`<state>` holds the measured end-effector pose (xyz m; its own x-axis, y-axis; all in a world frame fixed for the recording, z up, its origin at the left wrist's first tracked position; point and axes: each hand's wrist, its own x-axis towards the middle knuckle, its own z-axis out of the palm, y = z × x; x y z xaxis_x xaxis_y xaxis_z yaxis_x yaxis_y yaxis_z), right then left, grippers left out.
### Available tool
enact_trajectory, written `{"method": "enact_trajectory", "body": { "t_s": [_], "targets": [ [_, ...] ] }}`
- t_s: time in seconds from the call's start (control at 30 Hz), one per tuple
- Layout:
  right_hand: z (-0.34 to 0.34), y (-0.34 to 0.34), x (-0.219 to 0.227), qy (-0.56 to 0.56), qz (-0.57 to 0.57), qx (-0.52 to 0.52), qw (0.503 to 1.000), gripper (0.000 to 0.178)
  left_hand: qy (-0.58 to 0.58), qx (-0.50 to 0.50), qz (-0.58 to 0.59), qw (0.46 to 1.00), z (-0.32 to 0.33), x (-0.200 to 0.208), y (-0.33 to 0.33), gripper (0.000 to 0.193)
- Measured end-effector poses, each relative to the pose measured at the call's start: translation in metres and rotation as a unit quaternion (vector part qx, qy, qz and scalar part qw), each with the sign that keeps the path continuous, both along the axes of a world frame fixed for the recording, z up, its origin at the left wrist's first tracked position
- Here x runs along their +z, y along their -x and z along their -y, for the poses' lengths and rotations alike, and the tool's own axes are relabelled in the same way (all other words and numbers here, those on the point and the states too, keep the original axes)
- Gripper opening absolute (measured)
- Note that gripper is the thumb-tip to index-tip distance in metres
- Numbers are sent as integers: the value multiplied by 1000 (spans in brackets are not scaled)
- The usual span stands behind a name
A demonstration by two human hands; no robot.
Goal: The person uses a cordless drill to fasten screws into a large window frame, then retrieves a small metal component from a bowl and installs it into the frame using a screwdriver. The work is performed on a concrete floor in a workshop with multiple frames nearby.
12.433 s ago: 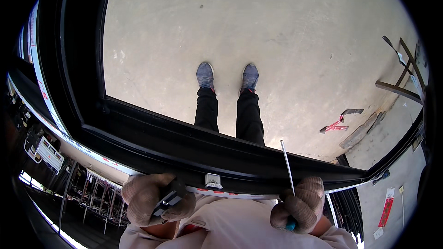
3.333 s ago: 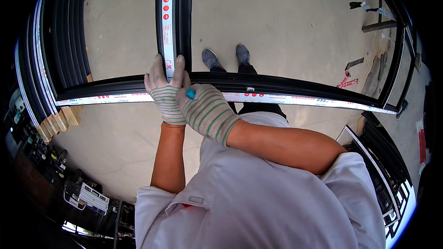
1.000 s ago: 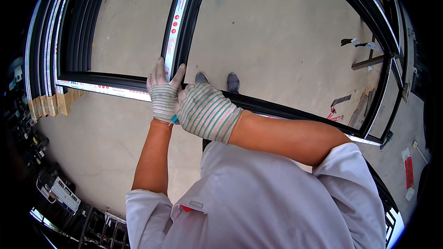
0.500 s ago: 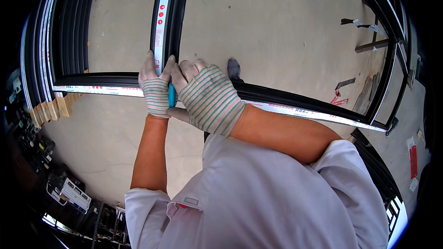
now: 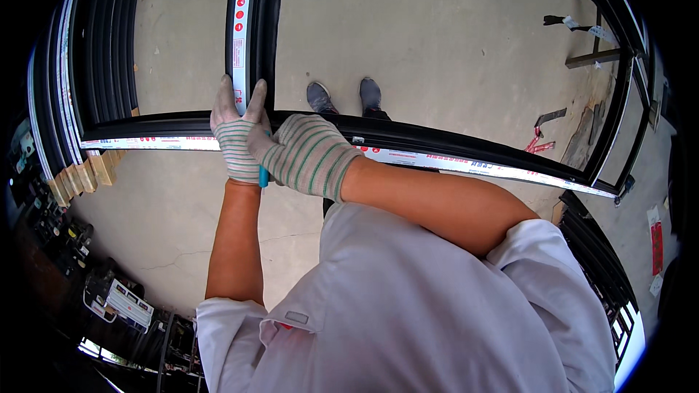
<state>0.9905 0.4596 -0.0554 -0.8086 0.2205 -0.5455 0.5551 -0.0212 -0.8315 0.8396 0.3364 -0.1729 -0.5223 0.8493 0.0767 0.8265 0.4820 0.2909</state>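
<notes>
A black frame has an upright bar (image 5: 239, 36) with printed film meeting a crosswise rail (image 5: 437, 135). At that junction rests my left hand (image 5: 237, 127) in a striped glove, its forefinger and thumb stretched apart across the bar. My right hand (image 5: 309, 153), gloved the same way, is closed against the left hand's thumb side. Its fingers curl round a tool with a teal handle (image 5: 263, 176). Only a bit of that handle shows below the hands. The tool's working end is hidden, so its kind cannot be made out.
Several black frames (image 5: 109, 36) stand stacked at the left on wooden blocks (image 5: 104, 167). A dark metal stand (image 5: 593, 57) and a red-marked strip (image 5: 539, 147) are at the right. Beyond the rail, two shoes (image 5: 370, 93) show on the concrete floor.
The right hand has come down and left, closer over the left hand. The teal handle has shifted lower, with less showing. The view has moved slightly, and a second shoe now shows.
</notes>
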Motion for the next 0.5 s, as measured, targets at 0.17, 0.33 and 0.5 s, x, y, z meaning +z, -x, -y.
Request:
{"method": "enact_trajectory", "body": {
  "t_s": [0.17,0.33,0.5],
  "targets": [
    [-5,-9,12,81,71,-62,992,51,-1,140,128,982,-18,18,-11,84],
    [-7,-9,24,-425,-176,130,878,32,-35,88,104,990,-14,19,-13,82],
    [-4,-5,18,-453,-225,209,837,17,1,186,174,967,-19,19,-15,71]
  ]
}}
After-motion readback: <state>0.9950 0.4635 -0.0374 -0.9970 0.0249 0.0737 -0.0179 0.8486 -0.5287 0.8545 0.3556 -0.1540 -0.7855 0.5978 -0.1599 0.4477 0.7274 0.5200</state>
